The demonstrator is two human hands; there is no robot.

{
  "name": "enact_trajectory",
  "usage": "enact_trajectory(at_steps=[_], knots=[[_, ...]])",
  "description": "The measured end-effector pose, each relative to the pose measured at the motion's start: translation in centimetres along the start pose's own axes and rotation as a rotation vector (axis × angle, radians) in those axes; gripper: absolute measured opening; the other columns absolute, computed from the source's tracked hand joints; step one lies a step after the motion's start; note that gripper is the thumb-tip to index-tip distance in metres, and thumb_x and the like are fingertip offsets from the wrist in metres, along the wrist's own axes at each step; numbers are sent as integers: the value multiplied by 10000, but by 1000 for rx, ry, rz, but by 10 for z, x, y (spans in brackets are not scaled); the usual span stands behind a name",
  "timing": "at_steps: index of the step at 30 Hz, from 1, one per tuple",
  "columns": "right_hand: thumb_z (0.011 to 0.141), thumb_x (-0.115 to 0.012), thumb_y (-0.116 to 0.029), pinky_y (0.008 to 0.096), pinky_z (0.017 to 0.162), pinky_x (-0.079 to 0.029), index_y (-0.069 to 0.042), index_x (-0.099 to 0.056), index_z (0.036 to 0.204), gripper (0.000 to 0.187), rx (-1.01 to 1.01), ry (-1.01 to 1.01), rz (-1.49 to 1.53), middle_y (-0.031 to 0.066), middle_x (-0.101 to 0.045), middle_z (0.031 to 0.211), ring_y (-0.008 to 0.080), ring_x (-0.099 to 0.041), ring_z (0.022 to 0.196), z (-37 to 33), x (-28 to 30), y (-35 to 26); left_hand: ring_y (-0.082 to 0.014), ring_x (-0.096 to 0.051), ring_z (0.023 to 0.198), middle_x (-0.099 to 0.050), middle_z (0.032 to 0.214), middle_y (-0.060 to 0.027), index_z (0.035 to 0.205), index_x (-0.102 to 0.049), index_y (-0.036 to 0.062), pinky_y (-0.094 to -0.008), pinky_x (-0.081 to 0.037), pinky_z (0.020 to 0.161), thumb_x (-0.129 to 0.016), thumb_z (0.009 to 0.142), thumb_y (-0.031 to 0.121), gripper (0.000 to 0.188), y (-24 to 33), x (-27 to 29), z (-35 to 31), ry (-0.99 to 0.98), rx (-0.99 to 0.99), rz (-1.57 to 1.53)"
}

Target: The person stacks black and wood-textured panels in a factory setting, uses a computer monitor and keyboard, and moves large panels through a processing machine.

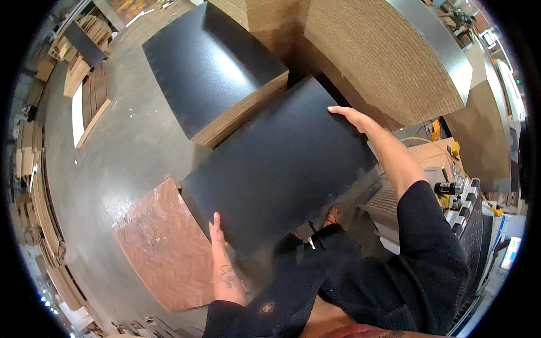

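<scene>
A black rectangular panel (282, 163) is held in front of my body, tilted, with one corner toward the far side. My left hand (217, 230) grips its near left edge, thumb on the black face and the other fingers hidden beneath. At the far right edge, my right hand (350, 116) holds it the same way, with the thumb lying on top. Just beyond the panel stands a stack of black-topped boards (208, 62), its brown layered edges facing me. Whether the held panel touches that stack, I cannot tell.
A tall stack of brown boards (383, 56) rises at the far right. On the floor to my left lies a reddish herringbone-patterned board (169, 253). A workbench with tools (451, 188) stands at my right. Wood offcuts (93, 101) lie at the far left.
</scene>
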State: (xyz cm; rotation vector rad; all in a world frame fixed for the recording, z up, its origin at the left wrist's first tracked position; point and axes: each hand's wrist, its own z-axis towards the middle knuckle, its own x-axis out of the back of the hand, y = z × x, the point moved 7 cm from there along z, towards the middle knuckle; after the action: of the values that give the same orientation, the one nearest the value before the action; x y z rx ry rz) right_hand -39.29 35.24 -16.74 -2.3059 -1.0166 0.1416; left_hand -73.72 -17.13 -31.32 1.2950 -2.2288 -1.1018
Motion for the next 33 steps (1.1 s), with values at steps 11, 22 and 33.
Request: enact_trajectory(at_steps=[11,22,33], knots=[[956,-658,-612,417,1081,-453,77,-547,1417,837,54,748,289,199,-618,1387,309,-600,1259,-65,19,211,-302,-584,1280,-599,1417,-134,1488,-468,-14,-448,-469,1099,-635,1029,469,686,17,-13,-13,-199,216,-160],[879,-811,-542,404,1089,-453,18,-445,1462,887,31,411,882,137,-564,1418,269,-533,1302,4,-35,221,-315,-552,1323,-587,1447,-138,1445,-530,-18,-471,-444,1112,-637,1016,502,682,37,-84,18,-274,337,-52],[870,-805,-549,394,1117,-358,-61,-409,1484,878,93,368,1082,83,-481,1467,238,-459,1343,51,28,246,-309,-566,1259,-612,1380,-84,1419,-565,80,-474,-448,1086,-605,1002,582,654,61,-178,4,-312,358,-173]])
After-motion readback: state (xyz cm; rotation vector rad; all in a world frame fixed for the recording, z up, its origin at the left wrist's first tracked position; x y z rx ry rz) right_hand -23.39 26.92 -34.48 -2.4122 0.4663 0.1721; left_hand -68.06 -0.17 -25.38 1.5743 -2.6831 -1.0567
